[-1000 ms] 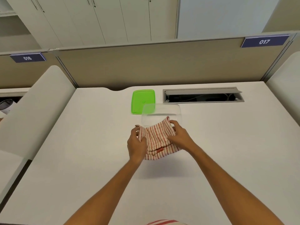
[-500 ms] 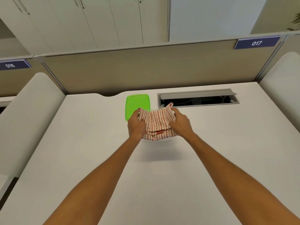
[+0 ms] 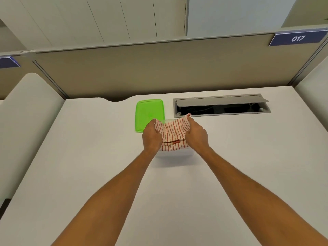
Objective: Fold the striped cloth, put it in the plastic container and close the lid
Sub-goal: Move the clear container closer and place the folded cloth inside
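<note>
Head view: both hands, left hand (image 3: 151, 137) and right hand (image 3: 196, 136), grip the folded red-striped white cloth (image 3: 173, 134), stripes running up-frame; blue sign (image 3: 297, 38) reads "017".

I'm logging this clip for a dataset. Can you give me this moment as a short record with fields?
cloth: red-and-white striped cloth, folded, held over the clear plastic container, which is mostly hidden
left hand: grips the cloth's left edge
right hand: grips the cloth's right edge
lid: green plastic lid, off, flat on the white desk
</note>
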